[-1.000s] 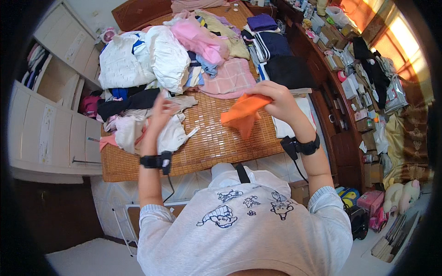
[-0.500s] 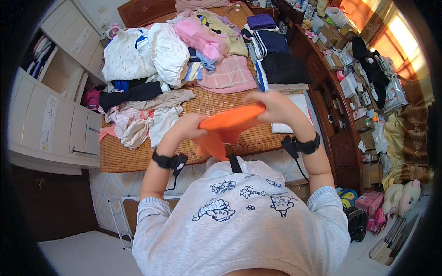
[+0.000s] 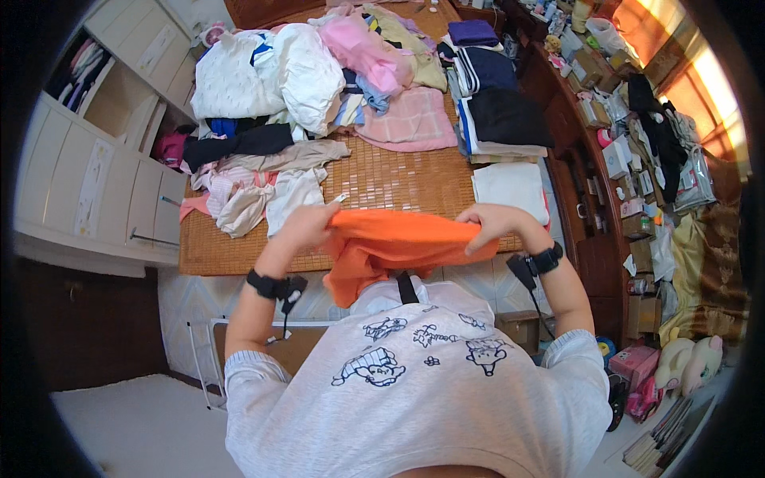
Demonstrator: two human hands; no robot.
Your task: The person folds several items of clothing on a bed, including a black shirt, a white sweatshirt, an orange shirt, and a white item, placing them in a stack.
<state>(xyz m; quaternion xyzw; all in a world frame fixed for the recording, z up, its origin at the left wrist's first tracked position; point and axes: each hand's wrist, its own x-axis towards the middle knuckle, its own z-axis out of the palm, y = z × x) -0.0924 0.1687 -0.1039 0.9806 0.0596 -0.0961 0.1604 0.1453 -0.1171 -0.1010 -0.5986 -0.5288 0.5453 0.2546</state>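
Cloth of bright orange, limp fabric, held raised in front of the torso, across the near edge of the brown, mat-topped bed, with a nearly level upper edge and loose folds sagging at lower left. Left hand clenched on the upper left end, with fingertips partly hidden; right hand pinching the right end, thumb on the near face. A second ago, bunched and hanging from the right hand alone; half a second ago, in both grips but narrower; now spread wider. By judgement, both ends under control, with the drooping part yet to be straightened. Beyond the right hand, a flat, folded white cloth, then a neat stack of dark and white folded clothes. Beyond the left hand, crumpled pale clothes; farther back, bulky white bedding-like fabric beside pink checked cloth.
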